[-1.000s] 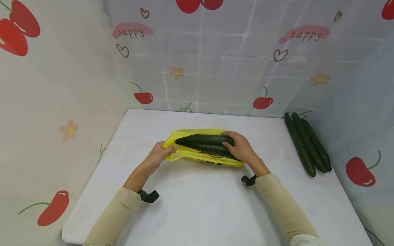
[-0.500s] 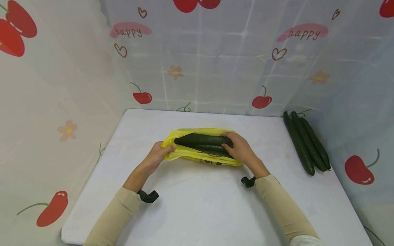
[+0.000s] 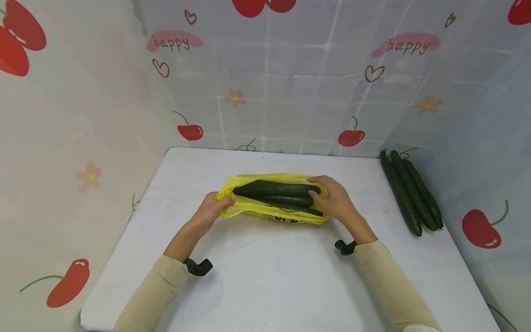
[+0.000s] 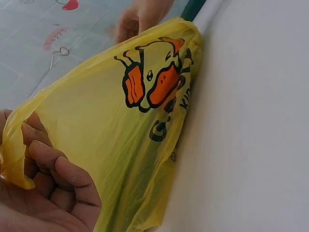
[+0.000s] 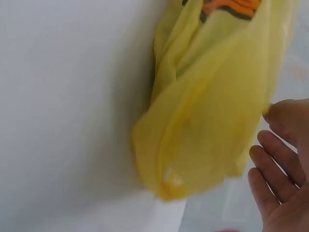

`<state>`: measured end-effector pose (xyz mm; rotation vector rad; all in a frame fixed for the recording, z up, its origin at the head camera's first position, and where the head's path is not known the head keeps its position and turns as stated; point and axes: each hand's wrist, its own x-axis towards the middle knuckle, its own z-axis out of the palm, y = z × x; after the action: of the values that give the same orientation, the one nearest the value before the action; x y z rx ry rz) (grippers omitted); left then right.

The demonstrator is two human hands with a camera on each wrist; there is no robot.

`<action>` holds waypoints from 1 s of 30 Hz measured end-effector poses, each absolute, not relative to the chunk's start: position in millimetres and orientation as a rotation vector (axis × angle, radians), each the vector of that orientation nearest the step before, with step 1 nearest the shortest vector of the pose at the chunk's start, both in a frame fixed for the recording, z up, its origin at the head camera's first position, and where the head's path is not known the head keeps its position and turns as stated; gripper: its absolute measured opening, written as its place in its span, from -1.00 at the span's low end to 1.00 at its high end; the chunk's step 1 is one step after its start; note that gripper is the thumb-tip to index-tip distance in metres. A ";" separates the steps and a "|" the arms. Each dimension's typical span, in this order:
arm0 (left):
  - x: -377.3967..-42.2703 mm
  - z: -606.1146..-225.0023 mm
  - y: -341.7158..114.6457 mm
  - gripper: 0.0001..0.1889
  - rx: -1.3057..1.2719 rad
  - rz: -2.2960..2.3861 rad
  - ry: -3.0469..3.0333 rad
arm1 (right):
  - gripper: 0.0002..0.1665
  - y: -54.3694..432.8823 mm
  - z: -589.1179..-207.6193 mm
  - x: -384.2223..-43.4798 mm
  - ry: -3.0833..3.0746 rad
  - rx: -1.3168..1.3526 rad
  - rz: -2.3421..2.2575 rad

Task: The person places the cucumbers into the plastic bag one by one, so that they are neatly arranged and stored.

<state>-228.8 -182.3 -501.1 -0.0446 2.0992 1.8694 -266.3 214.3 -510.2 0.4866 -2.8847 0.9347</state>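
A yellow plastic bag (image 3: 253, 214) lies on its side in the middle of the table in the head view, its opening facing up. Long dark green cucumbers (image 3: 275, 189) show inside it, side by side. My left hand (image 3: 209, 211) grips the bag's left end; the left wrist view has its fingers (image 4: 79, 181) curled round the bunched edge. At the other end is my right hand (image 3: 338, 202), beside the cucumbers' tips. Its fingers are loosely extended in the right wrist view, with the thumb (image 5: 282, 113) right at the bag's rim. An orange and black cartoon print (image 4: 161, 89) marks the bag.
Three more cucumbers (image 3: 410, 196) lie together along the right side of the white table (image 3: 265, 281). Curtains printed with cherries (image 3: 351, 137) stand behind the table and along both sides. Each wrist carries a small black camera (image 3: 198, 267).
My right hand has moved right, its fingers coming off the cucumbers toward the bag's right end, and more of the cucumber tips shows. The left hand keeps its hold on the bag.
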 end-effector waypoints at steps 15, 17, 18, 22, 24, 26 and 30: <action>-218.3 -506.1 -186.5 -0.77 -0.024 1.856 2.107 | -0.51 326.6 -508.6 -242.1 -2.688 0.185 0.875; -217.8 -505.4 -186.5 -0.76 -0.025 1.856 2.115 | -0.51 339.9 -508.0 -237.7 -2.666 0.127 0.886; -217.7 -505.1 -186.5 -0.76 -0.026 1.860 2.116 | -0.50 346.4 -508.5 -236.0 -2.661 0.093 0.890; -217.6 -504.3 -186.8 -0.76 -0.019 1.869 2.126 | -0.45 370.9 -513.5 -228.5 -2.664 -0.062 0.885; -217.9 -504.2 -186.6 -0.77 -0.013 1.876 2.123 | -0.42 381.6 -518.0 -224.9 -2.663 -0.147 0.866; -218.1 -504.0 -186.4 -0.77 -0.005 1.875 2.125 | -0.40 391.4 -522.8 -221.5 -2.651 -0.224 0.852; -218.1 -503.1 -185.6 -0.77 -0.016 1.874 2.128 | -0.34 406.4 -533.7 -217.8 -2.683 -0.348 0.801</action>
<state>-218.1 -185.6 -503.1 -0.0158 2.1280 1.8743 -217.8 406.4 -533.7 -0.3485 -2.6832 0.8006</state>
